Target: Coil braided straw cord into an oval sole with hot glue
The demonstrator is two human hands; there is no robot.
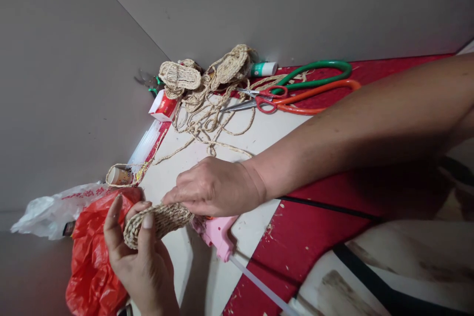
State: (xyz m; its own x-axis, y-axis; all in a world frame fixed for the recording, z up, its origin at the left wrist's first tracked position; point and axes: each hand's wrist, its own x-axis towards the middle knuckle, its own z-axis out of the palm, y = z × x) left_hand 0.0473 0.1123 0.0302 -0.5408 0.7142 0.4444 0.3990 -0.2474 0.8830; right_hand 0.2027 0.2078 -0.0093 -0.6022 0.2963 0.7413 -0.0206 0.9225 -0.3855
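Note:
A small oval piece of woven straw cord [163, 223] is held between both hands. My left hand [142, 252] grips its far left end, the thumb on one side and the fingers on the other. Fingers of my right hand [215, 188] are closed on the upper right end, back of the hand upward, hiding its fingertips. A pink glue gun [220, 237] with a clear glue stick lies just beneath the right hand, partly covered by it. From a heap of braided cord [207, 118], one strand runs towards the right wrist and another loops past a paper cup [120, 176].
Red-handled small scissors [266, 98] lie with large orange-handled [316, 103] and green-handled [314, 73] ones. Woven pieces [180, 76], a red-white box [163, 107] and a white-green tube [263, 69] stand near the grey wall. A red plastic bag [92, 252] lies beside my left hand.

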